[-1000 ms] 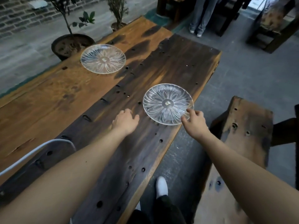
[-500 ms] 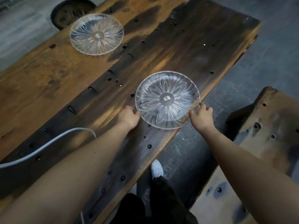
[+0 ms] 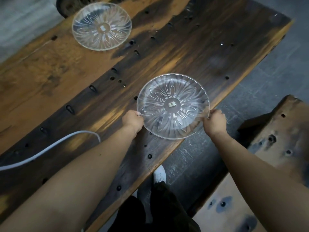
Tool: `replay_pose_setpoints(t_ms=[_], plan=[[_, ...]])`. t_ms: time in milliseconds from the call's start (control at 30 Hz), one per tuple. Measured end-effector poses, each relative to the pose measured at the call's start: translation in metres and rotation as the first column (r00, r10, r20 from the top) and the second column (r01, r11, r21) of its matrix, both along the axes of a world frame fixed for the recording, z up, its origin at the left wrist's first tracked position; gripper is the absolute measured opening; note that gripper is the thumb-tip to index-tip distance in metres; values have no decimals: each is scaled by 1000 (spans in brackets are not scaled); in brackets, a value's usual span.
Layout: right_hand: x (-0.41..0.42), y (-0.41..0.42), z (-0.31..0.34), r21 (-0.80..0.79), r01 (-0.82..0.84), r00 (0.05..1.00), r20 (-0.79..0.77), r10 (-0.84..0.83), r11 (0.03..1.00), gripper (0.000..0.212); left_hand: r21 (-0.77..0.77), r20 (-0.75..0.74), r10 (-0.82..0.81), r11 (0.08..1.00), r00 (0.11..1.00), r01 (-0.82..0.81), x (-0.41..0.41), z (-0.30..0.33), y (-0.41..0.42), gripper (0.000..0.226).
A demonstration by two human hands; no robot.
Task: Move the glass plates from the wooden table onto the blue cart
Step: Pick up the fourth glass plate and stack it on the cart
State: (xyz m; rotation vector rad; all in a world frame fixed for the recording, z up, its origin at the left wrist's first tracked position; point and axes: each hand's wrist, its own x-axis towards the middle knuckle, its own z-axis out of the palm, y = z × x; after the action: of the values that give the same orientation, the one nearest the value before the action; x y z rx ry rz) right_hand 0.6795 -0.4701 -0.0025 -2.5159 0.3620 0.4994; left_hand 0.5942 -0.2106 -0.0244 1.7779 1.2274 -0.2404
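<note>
A clear glass plate with a cut flower pattern [image 3: 173, 106] is at the near right edge of the long wooden table [image 3: 192, 52]. My left hand [image 3: 132, 120] grips its left rim and my right hand [image 3: 214, 121] grips its right rim. I cannot tell whether the plate is still touching the wood. A second glass plate of the same kind [image 3: 101, 26] lies flat at the far left of the table, away from both hands. The blue cart is not in view.
A white cable [image 3: 50, 148] curves over the table's near left part. A rough wooden bench [image 3: 277, 148] stands to the right across a strip of grey floor. A dark plant pot [image 3: 66, 5] sits behind the far plate. My white shoe [image 3: 159, 173] shows below the table edge.
Both hands went from reaching beside the near plate to closing on its opposite rims. The camera view has tilted down and moved closer to the table.
</note>
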Motion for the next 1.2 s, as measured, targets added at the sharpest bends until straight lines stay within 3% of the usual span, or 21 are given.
replay_pose_setpoints(t_ms=[200, 367, 467, 633, 933, 1200], plan=[[8, 18, 12, 42, -96, 995, -15, 97, 994, 35, -3, 69, 58, 998, 996, -58, -13, 15, 21, 23], [11, 65, 34, 89, -222, 974, 67, 217, 971, 30, 148, 59, 108, 982, 992, -115, -45, 46, 53, 25], [5, 107, 49, 126, -291, 953, 123, 276, 948, 31, 228, 54, 163, 958, 985, -171, -75, 70, 78, 14], [-23, 182, 75, 177, -416, 906, 167, 389, 892, 31, 274, 62, 281, 918, 958, -287, -139, 104, 121, 20], [-137, 331, 120, 125, -723, 684, 268, 678, 680, 26, 349, 120, 526, 771, 842, -532, -311, 153, 192, 22], [-316, 442, 145, 123, -905, 425, 343, 838, 408, 10, 362, 156, 697, 619, 700, -697, -518, 181, 232, 21]])
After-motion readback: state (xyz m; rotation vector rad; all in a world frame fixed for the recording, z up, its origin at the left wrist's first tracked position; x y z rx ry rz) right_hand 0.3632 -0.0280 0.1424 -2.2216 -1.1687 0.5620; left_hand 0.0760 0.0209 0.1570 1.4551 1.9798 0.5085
